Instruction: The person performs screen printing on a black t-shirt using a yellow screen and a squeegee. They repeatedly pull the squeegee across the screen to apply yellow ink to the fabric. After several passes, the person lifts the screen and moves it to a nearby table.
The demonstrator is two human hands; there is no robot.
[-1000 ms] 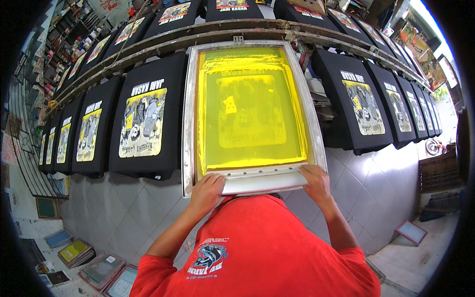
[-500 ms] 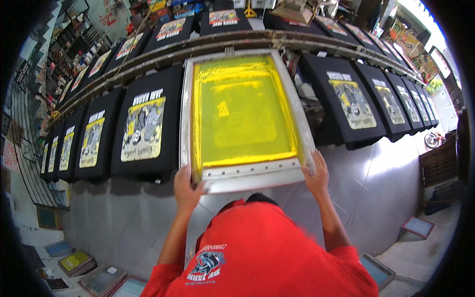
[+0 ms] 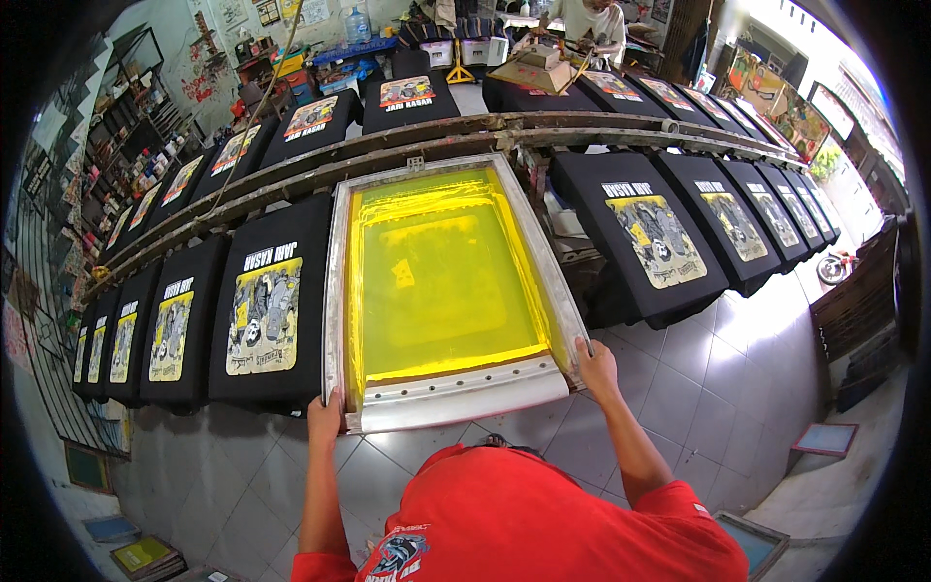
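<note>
In front of me lies a screen printing frame with a yellow-green mesh and bright yellow ink smeared along its edges. Across its near end runs a silver metal bar with a row of bolts. My left hand is closed on the frame's near left corner. At the near right corner my right hand grips the side rail, thumb on top. Whatever is beneath the frame is hidden. Black T-shirts with a yellow and grey print flank it, one to the left and one to the right.
More printed black shirts stretch along both rows, split by a long rail. Beyond the far row stands another person near a cardboard piece. Flat frames rest at the lower left. A tiled floor lies nearer me.
My view has tilted up, so the frame and shirts appear lower and the far person shows. My left hand's fingers, spread at the corner before, are now drawn in around it.
</note>
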